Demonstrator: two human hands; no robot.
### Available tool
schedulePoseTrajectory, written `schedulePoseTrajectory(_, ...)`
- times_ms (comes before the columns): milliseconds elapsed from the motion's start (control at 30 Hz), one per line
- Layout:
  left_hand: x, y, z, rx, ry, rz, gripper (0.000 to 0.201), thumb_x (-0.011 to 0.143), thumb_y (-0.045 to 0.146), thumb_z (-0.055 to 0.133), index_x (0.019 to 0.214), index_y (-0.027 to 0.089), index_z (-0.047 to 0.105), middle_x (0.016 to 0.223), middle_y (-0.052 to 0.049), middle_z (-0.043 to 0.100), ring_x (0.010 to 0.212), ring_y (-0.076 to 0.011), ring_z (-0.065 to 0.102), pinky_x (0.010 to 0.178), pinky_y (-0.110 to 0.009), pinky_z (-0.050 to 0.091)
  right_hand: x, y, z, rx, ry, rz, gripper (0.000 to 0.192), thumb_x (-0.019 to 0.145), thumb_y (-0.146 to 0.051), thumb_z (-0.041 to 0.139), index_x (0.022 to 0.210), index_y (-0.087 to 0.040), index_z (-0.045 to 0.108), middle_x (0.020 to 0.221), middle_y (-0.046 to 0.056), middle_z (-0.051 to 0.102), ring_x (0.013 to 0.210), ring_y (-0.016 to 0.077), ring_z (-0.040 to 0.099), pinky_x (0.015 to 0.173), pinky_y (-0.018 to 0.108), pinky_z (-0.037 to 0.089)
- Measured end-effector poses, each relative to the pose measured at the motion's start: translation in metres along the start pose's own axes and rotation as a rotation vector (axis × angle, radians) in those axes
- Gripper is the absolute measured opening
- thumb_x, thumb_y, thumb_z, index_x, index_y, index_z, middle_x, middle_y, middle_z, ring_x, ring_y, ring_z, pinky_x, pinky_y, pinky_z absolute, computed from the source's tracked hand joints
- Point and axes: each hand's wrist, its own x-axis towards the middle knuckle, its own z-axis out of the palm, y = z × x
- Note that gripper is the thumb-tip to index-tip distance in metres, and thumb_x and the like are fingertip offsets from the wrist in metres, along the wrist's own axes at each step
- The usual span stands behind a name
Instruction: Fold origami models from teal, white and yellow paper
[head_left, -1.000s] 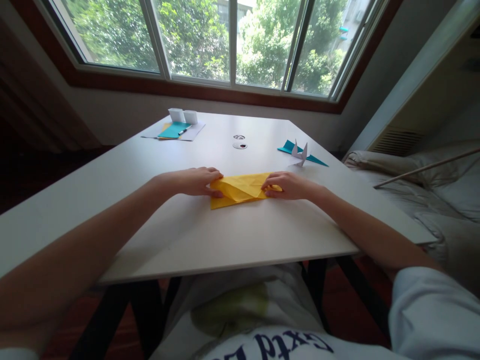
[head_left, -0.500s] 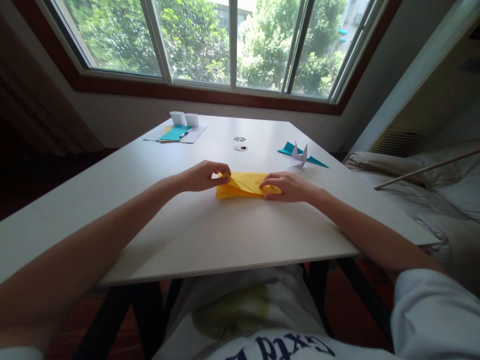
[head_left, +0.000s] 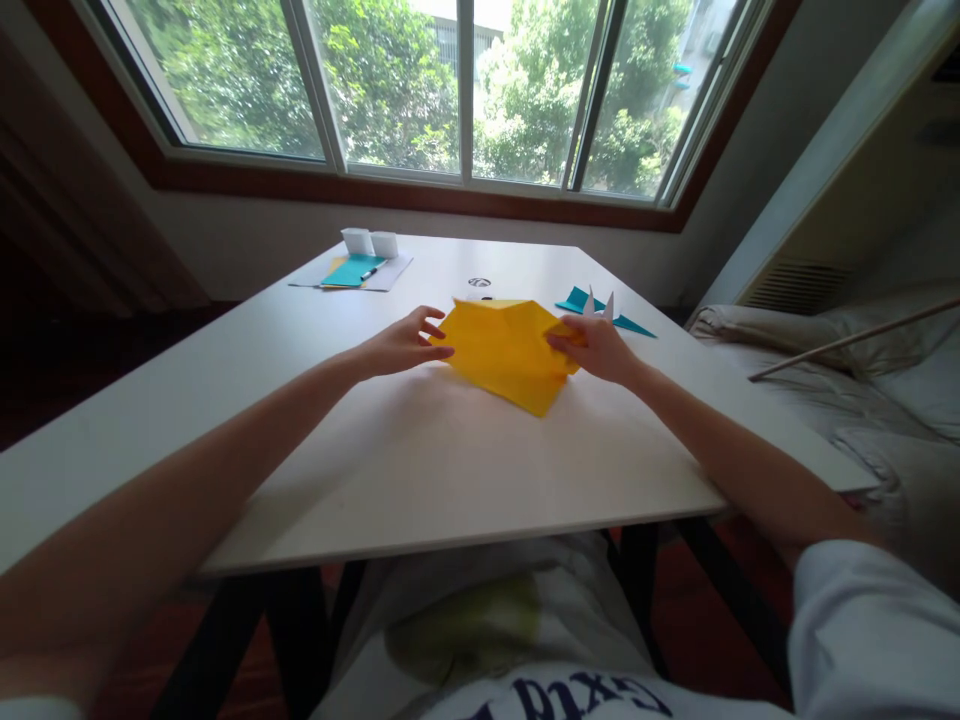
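Observation:
A yellow sheet of paper [head_left: 510, 350] is tipped up off the white table [head_left: 420, 460], its lower corner resting on the surface. My right hand [head_left: 596, 348] pinches the sheet's right edge. My left hand [head_left: 405, 342] hovers at the sheet's left edge with fingers spread, its fingertips just touching the paper.
A folded white paper figure [head_left: 600, 305] stands on a teal sheet [head_left: 581, 300] at the back right. Two small white boxes [head_left: 369, 242], teal and white papers [head_left: 352, 270] and a pen lie at the back left. A bed [head_left: 862, 380] is to the right.
The yellow paper was lying folded flat under both hands. Now it is opened out wider and lifted upright, held by my right hand, while my left hand has let go and spread.

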Motion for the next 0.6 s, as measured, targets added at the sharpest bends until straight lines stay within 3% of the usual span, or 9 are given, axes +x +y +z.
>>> schedulePoseTrajectory(100, 0.002, -0.005, -0.002, -0.002, 0.025, -0.11, 0.079, 0.064, 0.055, 0.065, 0.129, 0.019, 0.039, 0.128, -0.015, 0.05, 0.107, -0.0263, 0.054, 0.079, -0.036, 0.05, 0.003, -0.001, -0.003, 0.426, -0.03, 0.165, 0.032, 0.075, -0.043, 0.064, 0.094, -0.017, 0.065, 0.094, 0.007, 0.067, 0.082, 0.0191, 0.064, 0.072, 0.033, 0.055)
schedulePoseTrajectory(233, 0.007, -0.014, -0.002, 0.013, 0.036, -0.156, 0.079, 0.067, 0.06, 0.059, 0.131, 0.019, 0.04, 0.133, -0.016, 0.046, 0.11, -0.0265, 0.053, 0.077, -0.033, 0.05, 0.004, 0.001, -0.006, 0.815, -0.229, 0.401, 0.025, 0.072, -0.033, 0.07, 0.092, -0.018, 0.067, 0.101, 0.006, 0.067, 0.09, 0.0175, 0.065, 0.079, 0.028, 0.055)
schedulePoseTrajectory(400, 0.009, -0.015, 0.002, 0.232, -0.01, -0.125, 0.08, 0.066, 0.064, 0.053, 0.129, 0.015, 0.045, 0.13, -0.013, 0.051, 0.11, -0.0261, 0.052, 0.079, -0.03, 0.047, 0.006, 0.01, -0.009, 0.768, -0.419, 0.576, 0.016, 0.078, -0.025, 0.063, 0.092, -0.018, 0.067, 0.107, 0.007, 0.066, 0.093, 0.0172, 0.064, 0.078, 0.025, 0.056)
schedulePoseTrajectory(600, 0.01, -0.013, 0.003, 0.426, -0.025, -0.139, 0.077, 0.073, 0.068, 0.038, 0.124, 0.012, 0.052, 0.116, -0.013, 0.059, 0.099, -0.0248, 0.057, 0.078, -0.03, 0.045, 0.008, 0.015, -0.01, 0.532, -0.366, 0.635, 0.019, 0.078, -0.024, 0.063, 0.096, -0.017, 0.063, 0.109, 0.009, 0.064, 0.095, 0.0191, 0.064, 0.075, 0.025, 0.056)
